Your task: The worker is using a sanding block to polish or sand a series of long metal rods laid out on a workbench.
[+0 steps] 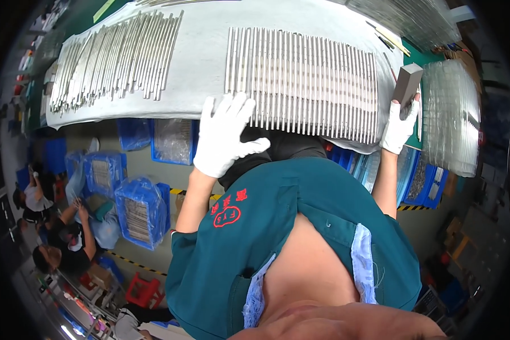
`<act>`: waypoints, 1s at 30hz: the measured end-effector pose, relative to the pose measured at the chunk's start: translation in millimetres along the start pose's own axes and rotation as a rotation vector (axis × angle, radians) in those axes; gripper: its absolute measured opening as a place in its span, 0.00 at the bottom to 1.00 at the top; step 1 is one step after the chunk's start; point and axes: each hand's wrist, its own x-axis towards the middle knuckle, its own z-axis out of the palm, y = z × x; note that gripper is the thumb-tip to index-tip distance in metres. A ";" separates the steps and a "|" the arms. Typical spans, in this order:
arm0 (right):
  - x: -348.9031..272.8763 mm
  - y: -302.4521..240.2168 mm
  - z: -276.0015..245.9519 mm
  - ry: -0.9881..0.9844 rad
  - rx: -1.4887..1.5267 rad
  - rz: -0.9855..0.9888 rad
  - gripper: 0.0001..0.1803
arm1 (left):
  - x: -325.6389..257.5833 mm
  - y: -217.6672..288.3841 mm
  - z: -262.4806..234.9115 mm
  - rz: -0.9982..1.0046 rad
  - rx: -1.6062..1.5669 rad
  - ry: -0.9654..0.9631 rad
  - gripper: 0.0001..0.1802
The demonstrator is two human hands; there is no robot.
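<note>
Shirt: our teal work shirt (pixel 300 226) fills the near middle of the view, open at the chest.
Left hand: our left hand (pixel 224 136), in a white glove, lies flat with fingers spread on the near edge of the bench, its fingertips touching the near ends of the rods at the left of the neat row. It holds nothing.
Right hand: our right hand (pixel 400 129), also gloved in white, is at the right end of that row, its grip closed around the lower part of a grey block.
Block: the block (pixel 408 84) stands nearly upright, just beside the rightmost rods.
Rods: the neat row of metal rods (pixel 306 79) lies side by side on a white cloth (pixel 204 62), running from our left hand to our right.
Loose rods: a second batch (pixel 116 56) lies fanned and less even on the far left of the cloth, well apart from both hands.
Bench: the bench (pixel 422 56) shows green at the right beyond the cloth.
Crates: blue crates (pixel 141 209) wrapped in clear plastic stand on the floor at the left, below the bench edge.
People: other people (pixel 56 226) sit low at the left near the crates.
</note>
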 end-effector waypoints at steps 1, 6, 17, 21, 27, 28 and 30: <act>-0.1 -2.8 -0.1 0.007 -0.017 -0.002 0.37 | -3.0 -4.3 -0.8 -0.004 0.027 0.008 0.46; 0.6 -1.7 -3.2 0.002 -0.064 -0.017 0.37 | -15.0 -18.6 -1.1 -0.059 0.119 0.046 0.50; -1.1 -12.5 -0.9 -0.017 -0.081 -0.015 0.37 | 28.2 29.6 12.7 0.177 -0.038 -0.058 0.48; -0.9 -14.2 -0.3 -0.030 -0.054 -0.012 0.38 | 25.7 26.2 15.3 0.153 -0.025 -0.048 0.48; -0.6 -13.1 -2.0 -0.027 -0.061 0.005 0.38 | 12.5 8.4 1.3 0.076 0.048 0.000 0.44; -0.4 -12.9 -1.9 -0.028 -0.059 0.007 0.38 | 10.7 6.5 -2.5 0.057 0.049 0.017 0.43; -0.1 -11.8 -2.4 -0.030 -0.069 -0.004 0.38 | 6.8 1.1 -1.5 0.065 0.079 0.024 0.44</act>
